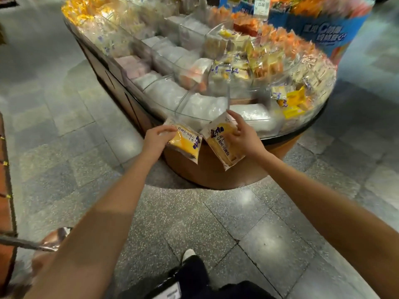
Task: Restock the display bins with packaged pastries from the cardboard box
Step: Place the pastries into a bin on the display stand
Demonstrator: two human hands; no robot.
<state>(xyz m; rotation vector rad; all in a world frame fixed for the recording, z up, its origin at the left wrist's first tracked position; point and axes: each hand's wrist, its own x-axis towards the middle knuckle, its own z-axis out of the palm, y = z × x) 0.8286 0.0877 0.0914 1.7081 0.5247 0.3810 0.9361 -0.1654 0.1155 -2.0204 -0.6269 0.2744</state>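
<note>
My left hand (155,140) grips a clear packet with a yellow pastry and blue print (186,143). My right hand (241,134) holds a second packet of the same kind (218,145), tilted, its top corner near the bin rim. Both packets hang just outside the near edge of the round display stand (216,171). Its clear plastic bins (200,108) hold white-wrapped pastries at the front and yellow packets (291,102) at the right. The cardboard box is out of view.
The stand's brown base stands on a grey tiled floor (237,223). A blue promotional display (323,29) rises behind at the right. A metal bar and brown shape (47,242) sit low at the left. My dark trouser leg and shoe (190,264) are below.
</note>
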